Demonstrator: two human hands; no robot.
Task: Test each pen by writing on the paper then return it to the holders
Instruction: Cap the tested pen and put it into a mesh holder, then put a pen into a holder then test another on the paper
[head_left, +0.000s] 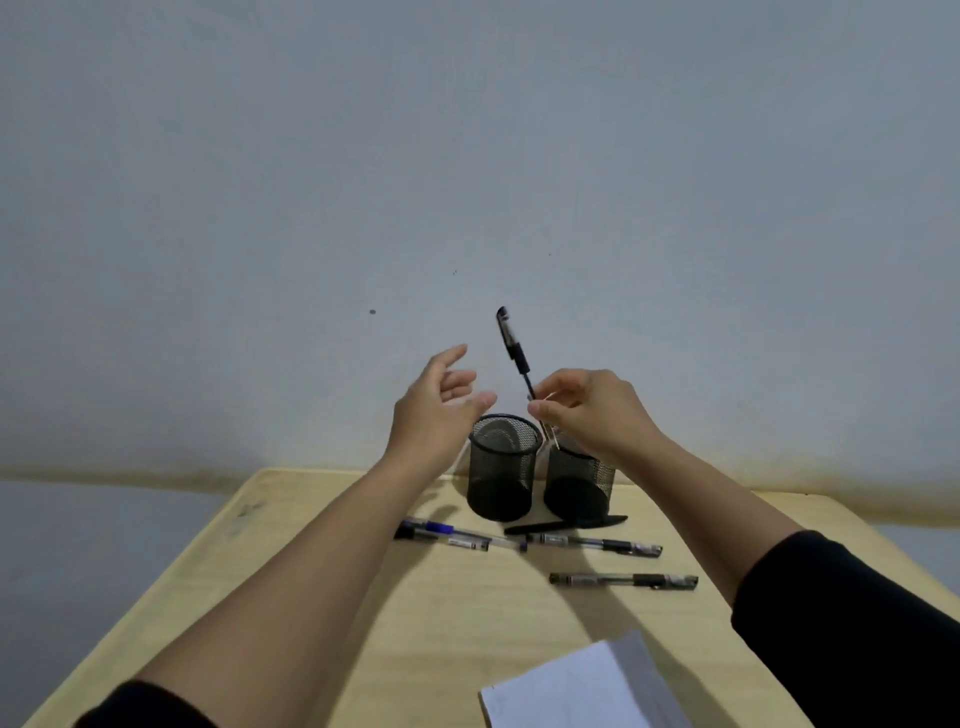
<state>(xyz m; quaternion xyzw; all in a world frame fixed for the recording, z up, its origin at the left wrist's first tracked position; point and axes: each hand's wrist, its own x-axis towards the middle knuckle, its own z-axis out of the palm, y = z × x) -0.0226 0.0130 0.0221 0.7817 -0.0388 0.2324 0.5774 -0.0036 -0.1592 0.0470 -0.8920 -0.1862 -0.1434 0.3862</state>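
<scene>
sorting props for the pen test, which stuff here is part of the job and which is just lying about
Part of the job:
- black pen in the right hand
- left mesh holder, right mesh holder
- pens on the table: blue pen, three black-grip pens
- paper

Just lying about:
- flat black object in front of the holders; cannot tell what it is
</scene>
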